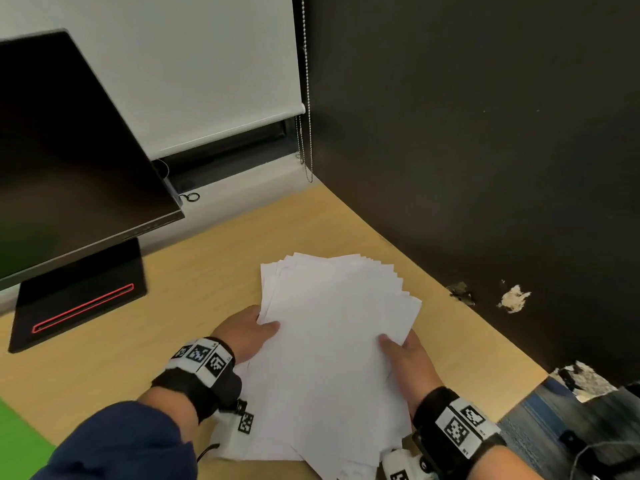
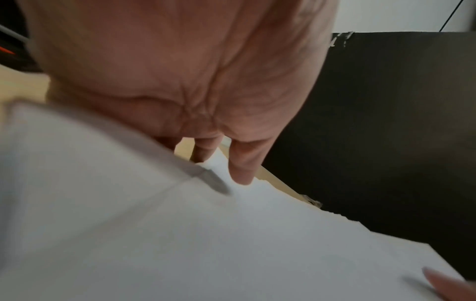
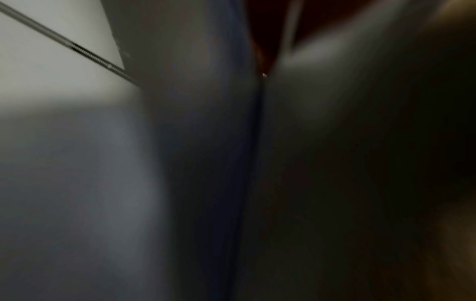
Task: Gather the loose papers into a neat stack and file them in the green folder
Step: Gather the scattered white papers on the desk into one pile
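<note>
White papers [image 1: 332, 344], fanned and uneven at their far edge, are pinched between my left hand [image 1: 242, 332] on their left side and my right hand [image 1: 408, 358] on their right, thumbs on top, above the wooden desk [image 1: 194, 271], with the green folder [image 1: 17, 441] at the near left corner.

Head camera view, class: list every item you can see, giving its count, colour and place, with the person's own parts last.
Papers: one fanned pile, white, mid-desk, uneven edges.
Green folder: one, green, bottom-left corner, partly seen.
Monitor: one, black, left.
Monitor base: one, black with red line, under it.
Desk: one, light wood.
Blind: one, white, behind.
Left hand: holds pile's left edge.
Right hand: holds right edge.
</note>
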Action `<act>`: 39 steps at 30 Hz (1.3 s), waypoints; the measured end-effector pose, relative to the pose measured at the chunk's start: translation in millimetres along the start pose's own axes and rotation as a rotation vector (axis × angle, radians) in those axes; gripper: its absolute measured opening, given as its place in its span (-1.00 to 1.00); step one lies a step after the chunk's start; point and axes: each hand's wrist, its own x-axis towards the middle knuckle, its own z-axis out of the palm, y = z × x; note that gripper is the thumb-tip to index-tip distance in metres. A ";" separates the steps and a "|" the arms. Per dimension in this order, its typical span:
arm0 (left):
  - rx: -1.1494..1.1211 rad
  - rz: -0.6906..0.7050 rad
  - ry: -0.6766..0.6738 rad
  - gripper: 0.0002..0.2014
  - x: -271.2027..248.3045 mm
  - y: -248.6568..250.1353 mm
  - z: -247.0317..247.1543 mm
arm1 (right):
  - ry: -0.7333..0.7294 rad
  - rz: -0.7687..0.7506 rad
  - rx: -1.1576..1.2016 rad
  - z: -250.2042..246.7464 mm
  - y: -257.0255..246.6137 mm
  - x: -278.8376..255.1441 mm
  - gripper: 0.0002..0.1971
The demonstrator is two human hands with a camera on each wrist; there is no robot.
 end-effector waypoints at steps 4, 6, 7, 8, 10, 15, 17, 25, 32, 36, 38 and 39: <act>0.000 0.043 -0.032 -0.47 -3.5 1.5 -3.8 | -0.105 -0.014 -0.053 -3.4 -0.5 5.3 -0.55; -0.115 0.068 -0.048 -0.52 -0.4 -3.4 -3.6 | -0.164 -0.028 -0.092 -8.5 1.3 6.7 -0.50; -0.182 0.078 -0.044 -0.59 0.0 -4.8 -2.6 | -0.178 -0.037 -0.114 -9.4 2.1 7.7 -0.47; -0.232 0.079 -0.028 -0.68 1.1 -5.7 -1.5 | -0.178 -0.048 -0.132 -9.0 2.2 8.3 -0.45; -0.288 0.046 0.023 -0.80 3.9 -4.9 -0.7 | -0.140 -0.070 -0.163 -7.0 1.6 8.9 -0.48; -0.303 -0.174 0.069 -0.59 15.1 -3.7 -7.4 | -0.057 -0.090 -0.342 -7.8 -5.2 -0.8 -0.49; -0.274 -0.198 0.027 -0.65 14.0 1.4 -6.4 | -0.063 -0.088 -0.388 -7.3 -8.4 -2.1 -0.49; -0.217 -0.050 0.092 -0.86 16.0 9.3 3.4 | -0.009 -0.128 -0.472 -7.7 -20.1 5.8 -0.46; -0.305 0.021 0.017 -0.38 15.5 3.5 9.4 | 0.004 -0.058 -0.428 -11.4 -31.1 14.5 -0.72; -0.251 0.027 0.088 -0.55 12.0 10.8 16.2 | -0.040 -0.065 -0.501 -2.5 -28.9 10.9 -0.51; -0.224 0.041 0.111 -0.53 10.3 15.4 17.8 | -0.064 -0.053 -0.519 1.8 -33.6 13.5 -0.44; -0.229 0.047 0.110 -0.48 8.7 16.1 16.6 | -0.067 -0.048 -0.512 1.6 -35.6 13.9 -0.44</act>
